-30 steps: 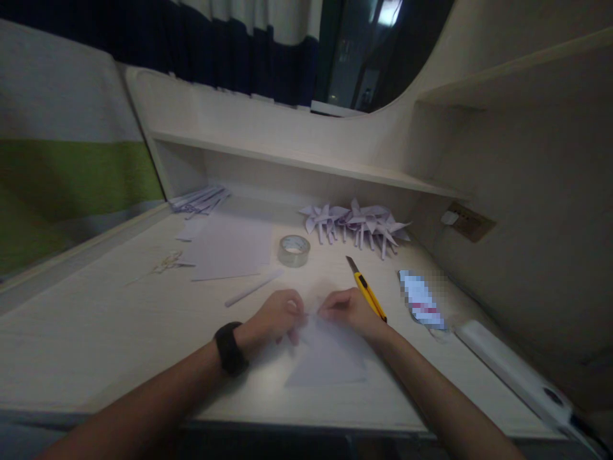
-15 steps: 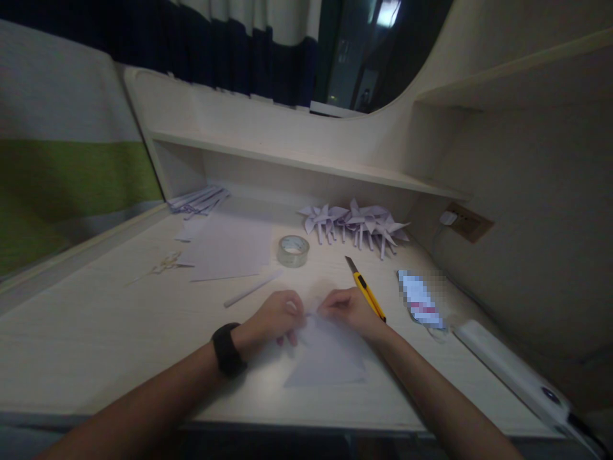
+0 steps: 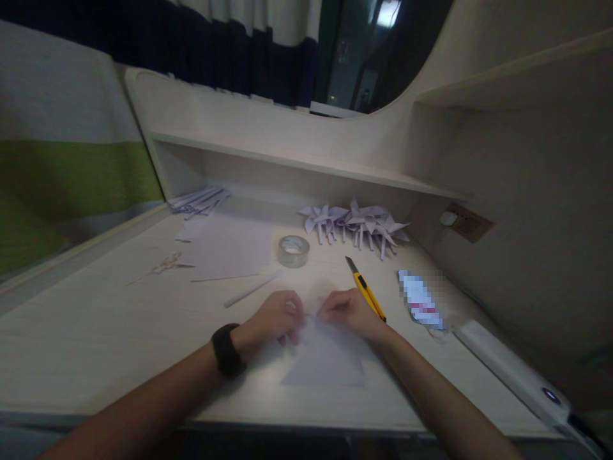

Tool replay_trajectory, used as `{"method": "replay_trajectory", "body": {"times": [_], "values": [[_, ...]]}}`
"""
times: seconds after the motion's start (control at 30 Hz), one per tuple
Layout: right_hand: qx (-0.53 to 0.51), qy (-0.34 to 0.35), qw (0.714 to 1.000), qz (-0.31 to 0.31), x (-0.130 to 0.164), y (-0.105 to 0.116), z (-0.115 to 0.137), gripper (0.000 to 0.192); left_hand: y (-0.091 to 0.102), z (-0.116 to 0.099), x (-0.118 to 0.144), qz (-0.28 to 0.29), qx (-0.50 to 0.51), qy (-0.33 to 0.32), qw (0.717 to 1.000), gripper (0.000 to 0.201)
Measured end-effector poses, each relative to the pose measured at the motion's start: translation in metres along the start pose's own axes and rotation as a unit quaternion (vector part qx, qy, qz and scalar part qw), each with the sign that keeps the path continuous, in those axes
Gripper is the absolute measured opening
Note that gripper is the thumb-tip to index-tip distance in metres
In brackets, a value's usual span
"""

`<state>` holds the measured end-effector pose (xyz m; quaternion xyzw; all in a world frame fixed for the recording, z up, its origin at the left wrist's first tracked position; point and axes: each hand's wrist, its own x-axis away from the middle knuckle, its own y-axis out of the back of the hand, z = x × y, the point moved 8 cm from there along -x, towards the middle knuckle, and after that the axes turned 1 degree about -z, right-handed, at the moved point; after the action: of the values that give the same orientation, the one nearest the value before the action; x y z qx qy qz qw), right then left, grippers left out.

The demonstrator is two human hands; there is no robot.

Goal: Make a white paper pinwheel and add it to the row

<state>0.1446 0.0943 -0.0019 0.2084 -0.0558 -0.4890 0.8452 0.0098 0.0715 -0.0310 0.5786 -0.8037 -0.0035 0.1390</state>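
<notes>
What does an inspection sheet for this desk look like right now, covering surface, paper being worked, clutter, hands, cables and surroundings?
Surface: pale wooden desk, dimly lit.
Job's things: a folded sheet of paper lies flat by the front edge, its far tip between both hands.
Clutter: tape roll, yellow knife with its blade out, loose sheets, paper stick, paper pinwheels, a white device at the right.
Hands: left hand, its wrist wearing a black band, and right hand each pinch the paper's tip.
Cables: nothing seen for certain.
Surroundings: shelf above the desk, curtain behind, wall socket at the right.
</notes>
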Motion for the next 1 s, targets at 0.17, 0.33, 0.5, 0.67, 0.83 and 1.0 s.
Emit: {"method": "replay_trajectory", "body": {"times": [0.17, 0.33, 0.5, 0.67, 0.83, 1.0], "values": [[-0.014, 0.002, 1.0, 0.021, 0.0, -0.003, 0.001, 0.017, 0.0, -0.003, 0.002, -0.007, -0.005, 0.0, 1.0, 0.014], [-0.018, 0.037, 0.999, 0.021, -0.001, -0.002, 0.004, 0.019, -0.001, -0.001, 0.001, 0.011, 0.007, -0.015, 1.0, 0.017], [-0.006, 0.015, 1.0, -0.013, -0.003, 0.004, -0.005, 0.021, -0.002, 0.001, 0.0, 0.016, -0.016, -0.011, 1.0, 0.021], [-0.021, -0.031, 0.999, -0.04, -0.003, 0.011, -0.009, 0.023, -0.002, 0.0, 0.0, 0.024, -0.077, -0.006, 0.997, 0.026], [-0.046, -0.035, 0.998, -0.033, -0.001, 0.011, -0.001, 0.027, -0.006, -0.002, 0.001, 0.084, -0.127, -0.021, 0.988, 0.031], [-0.038, -0.039, 0.998, -0.035, 0.0, 0.009, 0.001, 0.028, -0.002, -0.001, 0.002, 0.074, -0.124, 0.014, 0.989, 0.03]]}}
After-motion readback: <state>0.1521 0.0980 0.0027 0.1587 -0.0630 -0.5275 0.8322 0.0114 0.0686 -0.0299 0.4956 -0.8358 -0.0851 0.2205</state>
